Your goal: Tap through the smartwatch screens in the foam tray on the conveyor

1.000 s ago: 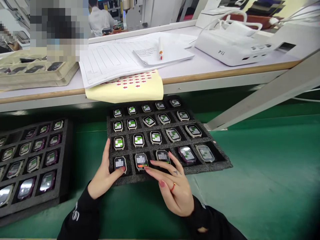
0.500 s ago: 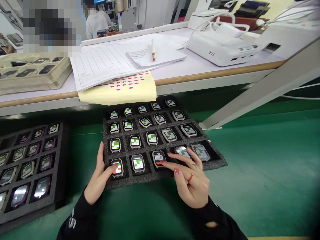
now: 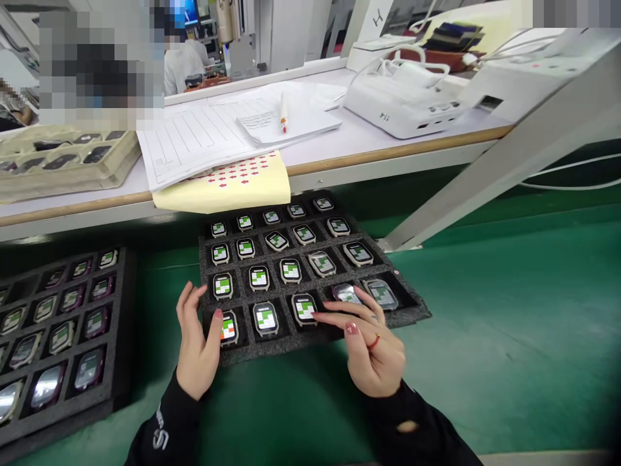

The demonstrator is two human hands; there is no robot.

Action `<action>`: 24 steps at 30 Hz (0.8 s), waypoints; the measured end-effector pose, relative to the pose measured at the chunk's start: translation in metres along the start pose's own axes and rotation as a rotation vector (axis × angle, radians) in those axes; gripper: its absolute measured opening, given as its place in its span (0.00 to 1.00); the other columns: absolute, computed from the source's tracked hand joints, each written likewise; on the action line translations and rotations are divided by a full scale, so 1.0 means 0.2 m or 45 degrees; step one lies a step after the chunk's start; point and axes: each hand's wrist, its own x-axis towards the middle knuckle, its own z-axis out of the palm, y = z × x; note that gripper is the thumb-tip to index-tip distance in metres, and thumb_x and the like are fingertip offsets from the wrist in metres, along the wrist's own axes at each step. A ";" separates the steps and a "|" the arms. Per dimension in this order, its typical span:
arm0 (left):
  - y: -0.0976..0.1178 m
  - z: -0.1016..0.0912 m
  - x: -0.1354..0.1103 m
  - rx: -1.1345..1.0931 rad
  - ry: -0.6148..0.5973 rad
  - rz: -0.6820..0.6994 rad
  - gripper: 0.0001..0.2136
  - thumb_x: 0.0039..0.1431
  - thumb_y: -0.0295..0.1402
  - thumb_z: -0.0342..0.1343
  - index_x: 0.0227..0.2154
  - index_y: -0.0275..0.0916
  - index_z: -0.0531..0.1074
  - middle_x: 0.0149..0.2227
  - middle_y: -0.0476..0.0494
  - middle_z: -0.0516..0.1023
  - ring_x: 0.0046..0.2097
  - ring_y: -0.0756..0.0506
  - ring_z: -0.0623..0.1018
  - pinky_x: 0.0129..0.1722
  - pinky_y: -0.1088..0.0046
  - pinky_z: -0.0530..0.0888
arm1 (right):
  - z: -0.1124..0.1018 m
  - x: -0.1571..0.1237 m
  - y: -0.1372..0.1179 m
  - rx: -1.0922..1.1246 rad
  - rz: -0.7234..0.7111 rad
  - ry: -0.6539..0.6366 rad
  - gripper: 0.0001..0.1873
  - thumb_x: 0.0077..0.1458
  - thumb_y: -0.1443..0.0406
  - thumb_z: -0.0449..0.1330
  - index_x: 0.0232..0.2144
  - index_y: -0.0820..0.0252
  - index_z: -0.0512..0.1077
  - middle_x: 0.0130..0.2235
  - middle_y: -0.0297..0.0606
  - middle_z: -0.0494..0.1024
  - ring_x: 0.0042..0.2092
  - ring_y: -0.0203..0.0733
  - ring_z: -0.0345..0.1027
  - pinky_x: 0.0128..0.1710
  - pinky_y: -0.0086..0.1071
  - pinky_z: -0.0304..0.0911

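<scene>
A black foam tray [image 3: 410, 315] on the green belt holds several smartwatch bodies with lit screens. My left hand [image 3: 196, 346] rests at the tray's near left corner, fingers apart, thumb beside the front-left watch [image 3: 228, 327], whose screen shows red and green. My right hand [image 3: 371, 346] lies over the near edge with fingers stretched out. Its index fingertip touches just right of the third front-row watch [image 3: 305, 308], which shows a green grid. Other fingers partly cover the fourth front-row watch [image 3: 345, 292]. Neither hand holds anything.
A second foam tray [image 3: 119, 395] of watches lies to the left on the belt. Above runs a white shelf [image 3: 407, 139] with paper forms [image 3: 204, 133], a pen [image 3: 283, 111], a yellow sheet of red arrow stickers [image 3: 233, 184], a beige tray [image 3: 68, 162] and white devices [image 3: 402, 100]. A grey diagonal strut [image 3: 490, 168] crosses right.
My right hand moved right along the front row, from the second and third watches to the third and fourth. Those screens switched from keypad to green grid. My left thumb came off the front-left watch.
</scene>
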 end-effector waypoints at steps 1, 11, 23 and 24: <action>0.00 0.00 0.00 0.044 0.014 0.035 0.14 0.68 0.42 0.45 0.54 0.48 0.62 0.65 0.42 0.49 0.69 0.40 0.51 0.66 0.54 0.55 | -0.01 0.00 0.01 0.046 -0.005 0.036 0.18 0.64 0.73 0.49 0.39 0.55 0.78 0.35 0.34 0.82 0.40 0.49 0.76 0.55 0.57 0.61; -0.07 0.02 -0.02 -0.450 -0.101 -0.366 0.27 0.67 0.50 0.42 0.65 0.49 0.47 0.69 0.44 0.52 0.68 0.41 0.58 0.63 0.61 0.66 | -0.34 0.05 0.40 0.124 1.018 0.305 0.21 0.52 0.52 0.63 0.44 0.57 0.77 0.48 0.44 0.79 0.55 0.59 0.68 0.58 0.52 0.61; -0.06 -0.03 -0.05 -0.670 -0.284 -0.399 0.33 0.66 0.52 0.40 0.69 0.51 0.38 0.71 0.51 0.46 0.68 0.42 0.55 0.61 0.64 0.70 | -0.33 -0.11 0.42 0.528 1.217 0.183 0.24 0.48 0.48 0.64 0.44 0.53 0.76 0.46 0.39 0.80 0.50 0.57 0.74 0.44 0.43 0.76; -0.06 -0.04 -0.06 -0.642 -0.281 -0.399 0.32 0.66 0.52 0.40 0.69 0.52 0.39 0.70 0.51 0.47 0.68 0.41 0.56 0.61 0.63 0.70 | -0.34 -0.12 0.41 0.516 1.198 0.170 0.24 0.50 0.47 0.63 0.45 0.52 0.76 0.47 0.39 0.80 0.50 0.56 0.74 0.44 0.43 0.76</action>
